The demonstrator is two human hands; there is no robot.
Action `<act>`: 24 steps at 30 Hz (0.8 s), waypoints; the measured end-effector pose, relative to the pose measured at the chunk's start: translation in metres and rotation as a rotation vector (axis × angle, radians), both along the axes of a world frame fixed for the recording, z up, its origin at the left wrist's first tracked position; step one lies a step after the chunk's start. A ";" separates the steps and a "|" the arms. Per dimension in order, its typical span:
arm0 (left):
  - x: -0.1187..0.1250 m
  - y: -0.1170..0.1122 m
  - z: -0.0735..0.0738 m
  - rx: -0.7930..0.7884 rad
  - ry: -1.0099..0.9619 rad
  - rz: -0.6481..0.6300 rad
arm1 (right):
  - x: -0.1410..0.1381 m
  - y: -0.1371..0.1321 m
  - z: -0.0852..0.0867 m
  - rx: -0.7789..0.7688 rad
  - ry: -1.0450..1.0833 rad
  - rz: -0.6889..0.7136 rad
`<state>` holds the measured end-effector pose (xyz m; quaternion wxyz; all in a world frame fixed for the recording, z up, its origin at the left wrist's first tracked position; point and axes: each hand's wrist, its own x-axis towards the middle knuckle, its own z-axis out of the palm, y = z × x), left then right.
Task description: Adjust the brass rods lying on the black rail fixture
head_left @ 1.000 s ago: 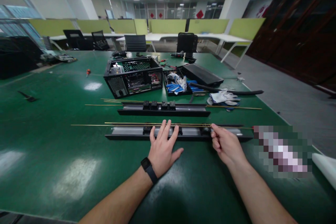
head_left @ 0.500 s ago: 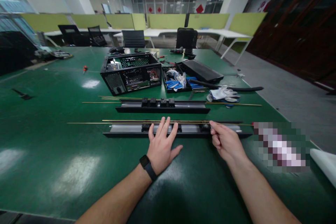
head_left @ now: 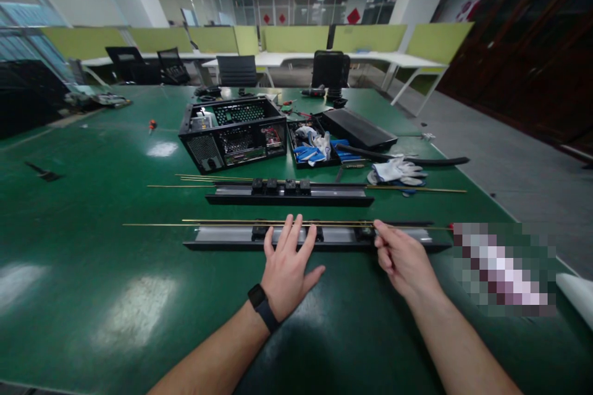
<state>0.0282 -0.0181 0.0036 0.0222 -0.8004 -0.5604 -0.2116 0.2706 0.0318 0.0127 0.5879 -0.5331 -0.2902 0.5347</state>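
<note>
A long black and silver rail (head_left: 222, 236) lies across the green table (head_left: 92, 259) in front of me, with thin brass rods (head_left: 152, 224) along its far edge. My left hand (head_left: 287, 265) lies flat on the rail's middle, fingers stretched out over small black blocks. My right hand (head_left: 403, 259) is closed in a pinch on a brass rod near the rail's right part. A second like rail (head_left: 324, 196) with several black blocks (head_left: 280, 185) lies parallel just beyond.
An open black computer case (head_left: 231, 133) stands behind the rails, beside a black tray with blue and white gloves (head_left: 312, 145). White gloves (head_left: 396, 171), a black panel (head_left: 359, 129) and a black hose (head_left: 430, 162) lie at right. Office chairs and desks stand behind.
Both hands stay in place on the near rail and rod. Only the view has shifted slightly.
</note>
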 end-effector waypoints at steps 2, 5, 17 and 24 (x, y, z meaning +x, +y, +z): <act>0.000 0.000 -0.001 0.003 -0.002 0.001 | 0.000 0.001 -0.001 -0.001 -0.014 0.003; 0.000 -0.001 -0.001 0.016 -0.008 0.000 | 0.000 0.002 -0.001 -0.002 -0.007 -0.004; -0.001 0.000 -0.002 0.022 -0.015 -0.004 | -0.001 0.002 -0.001 -0.006 0.025 -0.046; -0.001 -0.001 -0.002 0.024 -0.004 -0.001 | 0.000 0.001 0.000 -0.008 0.011 -0.020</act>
